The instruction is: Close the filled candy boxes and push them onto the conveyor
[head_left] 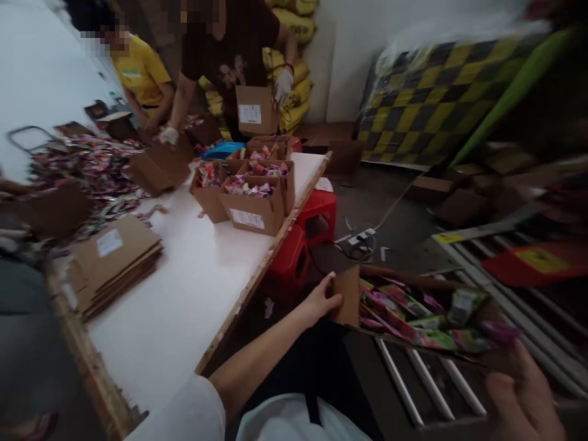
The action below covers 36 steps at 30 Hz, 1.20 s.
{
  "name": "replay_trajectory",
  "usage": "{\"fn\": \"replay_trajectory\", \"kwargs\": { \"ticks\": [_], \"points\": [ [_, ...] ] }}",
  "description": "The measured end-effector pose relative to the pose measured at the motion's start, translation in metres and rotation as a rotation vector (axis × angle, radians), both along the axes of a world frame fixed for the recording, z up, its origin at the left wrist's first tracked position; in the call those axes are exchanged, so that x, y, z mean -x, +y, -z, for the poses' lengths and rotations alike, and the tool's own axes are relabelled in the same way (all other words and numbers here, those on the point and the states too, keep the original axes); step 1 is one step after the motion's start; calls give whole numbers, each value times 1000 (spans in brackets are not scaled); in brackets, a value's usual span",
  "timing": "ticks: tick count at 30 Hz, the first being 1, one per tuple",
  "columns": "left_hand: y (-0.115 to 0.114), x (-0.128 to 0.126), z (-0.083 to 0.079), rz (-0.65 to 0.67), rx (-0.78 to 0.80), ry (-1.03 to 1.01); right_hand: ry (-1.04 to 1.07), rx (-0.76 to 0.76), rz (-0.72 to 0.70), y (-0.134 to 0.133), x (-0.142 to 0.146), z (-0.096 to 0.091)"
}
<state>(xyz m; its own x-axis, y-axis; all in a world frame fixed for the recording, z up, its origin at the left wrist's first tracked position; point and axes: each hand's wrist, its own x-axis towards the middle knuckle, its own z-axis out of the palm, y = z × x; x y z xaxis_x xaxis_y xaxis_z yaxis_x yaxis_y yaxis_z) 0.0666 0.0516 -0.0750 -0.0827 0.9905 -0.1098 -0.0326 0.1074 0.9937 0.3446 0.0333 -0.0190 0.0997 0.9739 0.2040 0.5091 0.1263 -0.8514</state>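
I hold an open cardboard box (349,297) full of colourful packets (413,315) over a roller conveyor (413,386). My left hand (321,300) grips the box's left flap, thumb on top. My right hand (523,398) is under the box's right end at the frame's lower right, blurred, fingers curled against the box's underside. The box is tilted slightly down to the right.
A white table (193,288) at the left carries a stack of flat cartons (113,260), several filled boxes (252,196) and a heap of packets (87,165). Two people work at its far end. Red stools (316,211) stand beside the table. Cartons litter the floor at right.
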Motion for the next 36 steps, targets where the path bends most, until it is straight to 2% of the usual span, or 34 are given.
{"fn": "replay_trajectory", "kwargs": {
  "ticks": [1,3,5,7,10,13,16,18,21,23,26,28,30,32,34,36],
  "points": [
    [7,-26,11,45,47,-71,8,48,105,-10,-20,5],
    [17,-71,22,95,70,-82,41,118,251,-31,-49,14],
    [20,-99,23,104,50,-62,7,125,310,-47,-66,23],
    [19,-111,17,84,-12,-36,-67,86,311,-56,-76,30],
    [10,-109,-1,85,-249,90,-194,-26,215,-58,-84,31],
    [3,-100,-21,282,-464,223,-311,-78,3,-49,-92,23],
    [8,-98,-34,520,-546,392,-395,-37,-141,-34,-99,19],
    [18,-102,-37,578,-522,499,-380,-4,-128,-22,-100,21],
    [28,-114,-35,541,-431,563,-303,21,-21,-6,-96,28],
    [32,-120,-29,431,-392,579,-300,31,39,-2,-89,31],
    [37,-123,-19,248,-360,583,-447,44,179,-8,-73,29],
    [45,-122,-13,303,-340,529,-575,9,282,-16,-58,26],
    [54,-120,-9,473,-323,424,-628,-60,221,-21,-44,25],
    [60,-119,-7,589,-330,321,-618,-98,51,-19,-35,28],
    [60,-119,-5,582,-360,272,-594,-97,-47,-12,-34,33],
    [54,-119,-4,529,-402,279,-572,-104,-84,-4,-37,38]
  ]
}}
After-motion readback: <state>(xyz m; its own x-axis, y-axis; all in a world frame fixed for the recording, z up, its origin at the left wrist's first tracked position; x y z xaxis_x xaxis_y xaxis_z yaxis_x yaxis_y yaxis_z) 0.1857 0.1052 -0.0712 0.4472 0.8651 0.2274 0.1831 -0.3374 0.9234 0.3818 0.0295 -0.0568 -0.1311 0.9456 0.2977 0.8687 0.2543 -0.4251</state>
